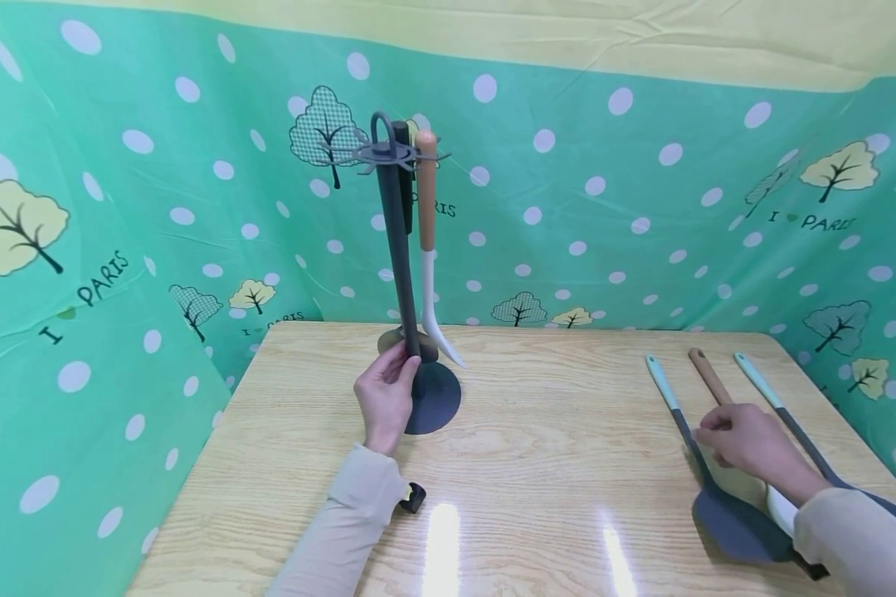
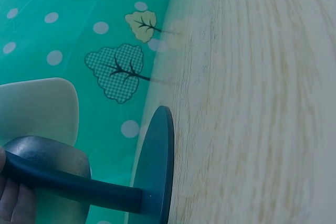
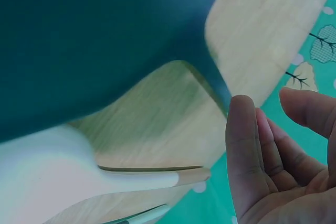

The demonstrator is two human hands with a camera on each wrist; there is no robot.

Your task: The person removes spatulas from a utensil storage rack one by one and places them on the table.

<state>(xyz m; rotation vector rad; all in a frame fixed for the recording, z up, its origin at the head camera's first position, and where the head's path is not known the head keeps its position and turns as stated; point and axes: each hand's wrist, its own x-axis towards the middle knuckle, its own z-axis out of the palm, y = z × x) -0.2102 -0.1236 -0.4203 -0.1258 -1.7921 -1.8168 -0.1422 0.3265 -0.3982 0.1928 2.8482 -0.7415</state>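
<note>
A dark utensil stand [image 1: 398,257] rises from its round base [image 1: 438,406]; my left hand [image 1: 386,400] pinches its pole low down. From its hook ring hang a white utensil with a wood-coloured handle [image 1: 427,195] and a black-handled one, whose metallic head [image 2: 50,150] shows in the left wrist view. At right, my right hand [image 1: 754,444] hovers over utensils, thumb apart from loosely bent fingers [image 3: 241,145], nothing between them. Nearest it lies a dark turner [image 1: 742,522] with a mint handle. A white utensil with a brown handle [image 1: 709,375] lies partly hidden beneath this hand.
Another dark utensil with a mint handle [image 1: 791,427] lies at the far right, its head out of the head view. The wooden table [image 1: 552,448] is bordered by a green dotted cloth [image 1: 567,174] at the back and sides.
</note>
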